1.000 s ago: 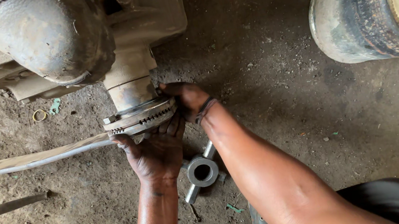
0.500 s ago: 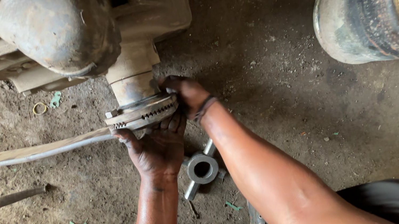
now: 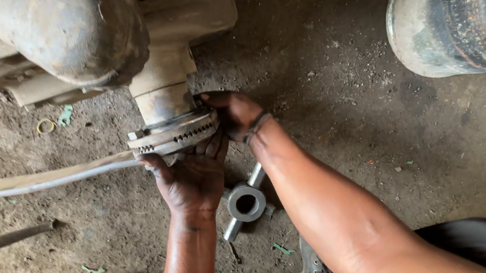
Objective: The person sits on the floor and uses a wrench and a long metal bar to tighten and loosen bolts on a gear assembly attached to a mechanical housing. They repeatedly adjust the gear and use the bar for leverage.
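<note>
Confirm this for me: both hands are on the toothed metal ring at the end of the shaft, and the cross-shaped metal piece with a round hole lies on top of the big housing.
One detail is wrong. The cross-shaped metal piece lies on the dirt floor between the forearms, not on the housing. The head view shows it. The rest holds: left hand and right hand are on the toothed ring.

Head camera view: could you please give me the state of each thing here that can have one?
Toothed grey metal ring: seated round the shaft end, gripped.
Left hand: closed on the ring from below.
Right hand: closed on the ring's right edge.
Long flat metal bar: level, its tip at the ring.
Grey metal cross-shaped spider: lying loose on the dirt floor.
Worn tyre: lying on its side.
</note>
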